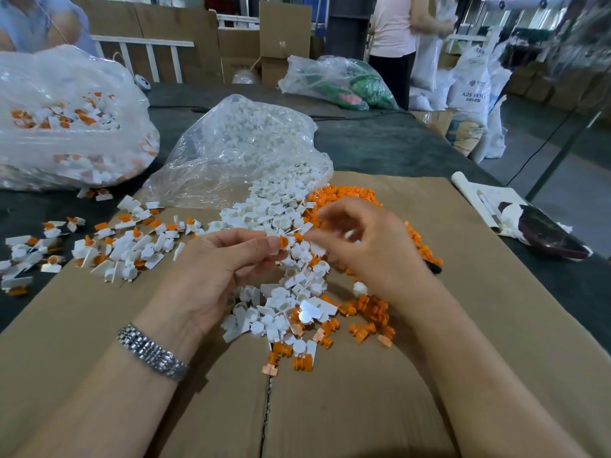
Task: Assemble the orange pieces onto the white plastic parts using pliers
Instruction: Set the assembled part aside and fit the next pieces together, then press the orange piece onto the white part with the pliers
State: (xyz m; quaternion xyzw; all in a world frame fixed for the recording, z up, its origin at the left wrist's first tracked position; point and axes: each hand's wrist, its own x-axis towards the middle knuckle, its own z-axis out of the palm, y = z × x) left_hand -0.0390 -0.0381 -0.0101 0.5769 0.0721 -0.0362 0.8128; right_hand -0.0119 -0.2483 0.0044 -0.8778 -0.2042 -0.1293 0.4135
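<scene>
My left hand (218, 266) pinches a small orange piece (283, 242) between thumb and fingertips, above the loose white plastic parts (284, 292). My right hand (360, 242) hovers just to its right with curled fingers, holding something small and white that is blurred. Loose orange pieces (367, 312) lie in front of my right wrist, and a bigger orange heap (344, 193) sits behind that hand. Joined white-and-orange parts (115, 246) are scattered to the left. No pliers are visible.
A flattened cardboard sheet (330, 408) covers the dark table. An open clear bag of white parts (244, 143) lies behind the piles; a bag of joined parts (66, 120) is far left. Papers and a dark object (542, 233) lie right. People stand beyond the table.
</scene>
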